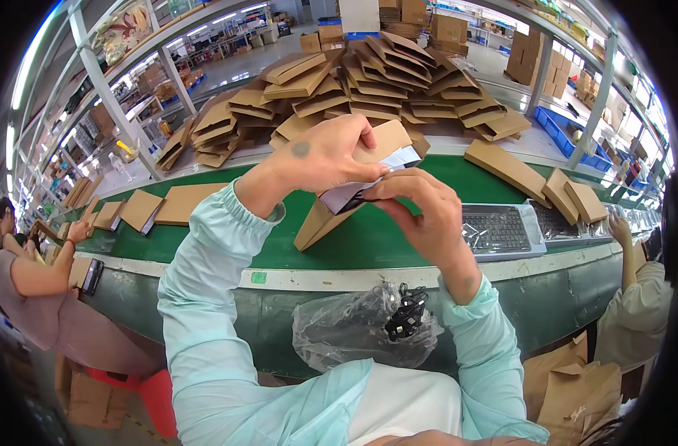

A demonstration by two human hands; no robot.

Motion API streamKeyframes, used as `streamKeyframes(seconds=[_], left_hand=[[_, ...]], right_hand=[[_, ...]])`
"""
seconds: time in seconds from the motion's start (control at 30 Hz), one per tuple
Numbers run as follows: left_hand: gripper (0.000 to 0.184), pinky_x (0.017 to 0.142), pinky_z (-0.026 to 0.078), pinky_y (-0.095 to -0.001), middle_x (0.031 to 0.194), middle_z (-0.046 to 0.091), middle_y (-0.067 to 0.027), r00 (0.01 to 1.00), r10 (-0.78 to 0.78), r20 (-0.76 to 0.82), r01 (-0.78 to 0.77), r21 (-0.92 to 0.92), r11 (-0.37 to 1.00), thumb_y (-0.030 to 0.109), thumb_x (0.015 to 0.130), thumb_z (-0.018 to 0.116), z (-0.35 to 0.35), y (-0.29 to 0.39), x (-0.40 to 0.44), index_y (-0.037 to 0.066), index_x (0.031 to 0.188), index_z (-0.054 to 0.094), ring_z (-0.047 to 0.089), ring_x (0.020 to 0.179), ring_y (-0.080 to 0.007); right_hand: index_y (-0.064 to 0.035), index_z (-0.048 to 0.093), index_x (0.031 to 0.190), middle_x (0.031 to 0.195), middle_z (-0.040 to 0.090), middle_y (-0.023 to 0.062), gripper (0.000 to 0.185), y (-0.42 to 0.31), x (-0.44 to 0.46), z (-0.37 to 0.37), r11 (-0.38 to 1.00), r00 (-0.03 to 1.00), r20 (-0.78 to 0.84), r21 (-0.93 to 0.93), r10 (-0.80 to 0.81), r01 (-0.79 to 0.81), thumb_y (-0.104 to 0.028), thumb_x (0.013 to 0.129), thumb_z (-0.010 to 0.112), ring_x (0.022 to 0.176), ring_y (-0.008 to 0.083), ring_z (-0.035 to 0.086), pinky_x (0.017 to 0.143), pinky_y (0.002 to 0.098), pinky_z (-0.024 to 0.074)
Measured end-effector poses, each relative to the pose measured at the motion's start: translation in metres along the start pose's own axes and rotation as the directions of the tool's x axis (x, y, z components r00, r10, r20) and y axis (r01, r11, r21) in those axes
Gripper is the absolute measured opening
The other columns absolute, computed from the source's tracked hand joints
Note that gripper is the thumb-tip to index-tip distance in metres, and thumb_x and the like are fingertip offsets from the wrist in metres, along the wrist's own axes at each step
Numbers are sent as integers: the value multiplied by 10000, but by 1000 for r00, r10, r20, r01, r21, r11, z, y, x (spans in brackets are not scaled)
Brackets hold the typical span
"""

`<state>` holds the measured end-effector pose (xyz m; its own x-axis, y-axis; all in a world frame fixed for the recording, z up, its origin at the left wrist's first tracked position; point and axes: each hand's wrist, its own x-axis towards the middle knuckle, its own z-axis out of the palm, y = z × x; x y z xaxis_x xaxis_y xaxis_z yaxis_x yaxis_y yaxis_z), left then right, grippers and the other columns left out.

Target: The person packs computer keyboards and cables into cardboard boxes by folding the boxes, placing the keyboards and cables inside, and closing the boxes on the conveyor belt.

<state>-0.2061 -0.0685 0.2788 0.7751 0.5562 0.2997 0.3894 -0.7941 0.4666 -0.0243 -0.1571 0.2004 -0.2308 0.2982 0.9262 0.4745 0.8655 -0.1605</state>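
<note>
A slim brown cardboard box stands tilted over the green belt, its open end facing my right hand. My left hand is closed around the upper part of the box, thumb near a pale flap or sheet at the opening. At that opening my right hand pinches with thumb and fingertips. Something dark shows beside the fingertips, too small and hidden to name. In front of my body lies a clear plastic bag with a bundle of black cables on it.
A large heap of cardboard boxes fills the shelf behind the green belt. Wrapped keyboards and more boxes lie at right. Boxes line the left. Co-workers sit on both sides, a person's arm at left.
</note>
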Motion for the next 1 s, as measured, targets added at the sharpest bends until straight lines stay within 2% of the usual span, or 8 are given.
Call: streamKeyframes(seconds=[0.33,0.47,0.57,0.63,0.77,0.87,0.9,1.0], left_hand=[[257,825,475,-279,1022,644,-64,991,60,121,-45,-120,992,174,904,638,-13,-9,-6,-1,1091,619,579,953,-116],[262,514,515,-255,902,668,-36,890,60,453,90,-302,949,156,895,569,-14,-19,-7,84,1123,675,629,689,-99],[273,386,455,-245,843,662,-21,897,-108,429,269,-334,904,132,899,510,19,9,-10,83,1109,677,593,531,-89],[300,420,455,-265,906,666,-34,859,-181,480,343,-275,898,105,887,466,53,27,1,52,1096,676,618,599,-104],[352,446,537,-356,741,671,-177,811,-305,499,244,184,952,100,875,473,153,-2,30,-54,1143,639,642,492,-258],[344,533,554,-410,802,677,-211,849,-416,325,295,361,885,93,886,441,212,-115,23,-73,1131,618,674,620,-322],[339,594,565,-436,839,682,-219,869,-453,198,325,463,825,99,895,433,230,-160,17,-69,1126,615,686,695,-347],[305,856,525,-507,1128,645,-259,730,-683,21,564,547,619,145,947,454,207,-222,20,4,1153,630,624,1038,-440]], right_hand=[[-71,529,1303,1024,695,74,561,-40,-3,17,989,976,182,-110,115,-96,16,774,694,1063,286,583,952,429,425],[-27,531,1317,982,712,75,450,-4,-43,12,740,885,-104,597,454,-309,55,887,633,995,189,686,891,315,541],[-13,537,1308,1151,678,131,383,23,-80,-7,818,808,-159,224,567,-530,33,933,599,1088,189,656,951,317,527],[-5,529,1327,1274,630,158,378,23,-100,-14,686,741,-11,388,672,-616,8,952,581,1121,216,649,956,321,529],[-61,594,1313,1168,704,152,372,42,-130,-71,566,551,272,28,789,-824,-45,942,618,1006,210,701,874,317,558],[-114,751,990,915,739,109,161,93,-178,-139,593,798,-172,-584,577,-554,-102,836,707,802,307,705,728,372,558],[-137,743,992,977,719,127,162,110,-186,-165,359,633,-318,-609,706,-707,-148,855,657,913,347,677,795,436,539],[-100,714,1034,1010,705,139,228,163,-219,-242,64,576,-457,-743,678,-666,-176,819,713,981,349,658,842,433,539]])
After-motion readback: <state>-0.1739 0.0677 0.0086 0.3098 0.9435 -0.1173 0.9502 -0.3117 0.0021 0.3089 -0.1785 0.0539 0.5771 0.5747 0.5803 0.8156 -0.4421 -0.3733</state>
